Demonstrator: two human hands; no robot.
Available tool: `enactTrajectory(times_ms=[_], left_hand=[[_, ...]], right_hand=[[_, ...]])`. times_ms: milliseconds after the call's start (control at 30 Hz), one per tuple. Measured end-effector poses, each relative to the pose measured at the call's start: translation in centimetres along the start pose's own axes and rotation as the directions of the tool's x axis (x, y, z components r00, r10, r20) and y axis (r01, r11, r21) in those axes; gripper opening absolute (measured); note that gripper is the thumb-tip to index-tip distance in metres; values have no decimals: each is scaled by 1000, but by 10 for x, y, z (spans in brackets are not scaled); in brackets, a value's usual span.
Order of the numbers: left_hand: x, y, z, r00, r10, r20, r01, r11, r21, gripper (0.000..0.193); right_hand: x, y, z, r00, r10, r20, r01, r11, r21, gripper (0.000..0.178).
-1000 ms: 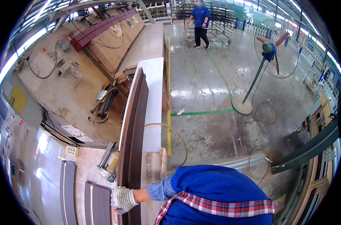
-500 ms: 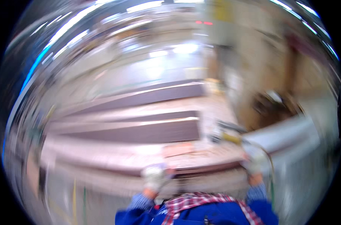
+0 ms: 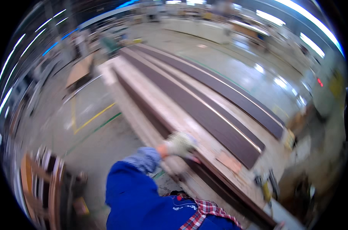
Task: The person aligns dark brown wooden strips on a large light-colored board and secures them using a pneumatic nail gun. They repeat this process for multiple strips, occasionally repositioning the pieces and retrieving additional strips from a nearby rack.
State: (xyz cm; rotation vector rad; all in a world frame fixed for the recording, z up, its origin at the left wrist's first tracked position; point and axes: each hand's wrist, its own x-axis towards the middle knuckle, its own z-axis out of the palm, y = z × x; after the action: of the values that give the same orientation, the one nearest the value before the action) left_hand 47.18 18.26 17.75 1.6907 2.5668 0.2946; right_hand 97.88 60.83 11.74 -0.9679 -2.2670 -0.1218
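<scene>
My left hand [image 3: 180, 145], in a pale work glove, is closed over the edge of a long dark brown board [image 3: 227, 182] along the workbench's near side. Motion blur hides its fingertips. At the lower right, by the board's near end, only a small pale bit of my right hand [image 3: 280, 225] shows, and its fingers cannot be made out. Two long dark brown panels with lighter edges, a nearer panel [image 3: 189, 103] and a farther panel [image 3: 227, 97], lie on the pale workbench top [image 3: 158, 86]. A small pinkish flat piece [image 3: 229, 162] rests beside the nearer panel.
A hand tool with a yellow part [image 3: 266, 188] lies at the bench's right end. Stacked boards [image 3: 43, 188] stand on the floor at lower left. A brown panel [image 3: 80, 72] is farther back, near yellow and green floor lines. A pale machine [image 3: 325, 92] stands at right.
My view has swung left, so the bench now runs diagonally from upper left to lower right. My left hand still sits at the bench's near side; my right hand has nearly left the picture.
</scene>
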Motion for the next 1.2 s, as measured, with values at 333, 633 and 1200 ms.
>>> enactTrajectory(times_ms=[333, 633, 1200], left_hand=[[-67, -43, -3, 968, -57, -244, 184, 823, 537, 57], [-71, -4, 25, 962, -262, -77, 262, 804, 533, 72], [38, 166, 60, 995, 91, -44, -83, 984, 161, 63]], right_hand=[[35, -154, 23, 983, -172, 71, 154, 965, 212, 25], [35, -218, 36, 968, -209, -141, 248, 890, 383, 29], [19, -246, 54, 954, -230, -195, 295, 840, 455, 29]])
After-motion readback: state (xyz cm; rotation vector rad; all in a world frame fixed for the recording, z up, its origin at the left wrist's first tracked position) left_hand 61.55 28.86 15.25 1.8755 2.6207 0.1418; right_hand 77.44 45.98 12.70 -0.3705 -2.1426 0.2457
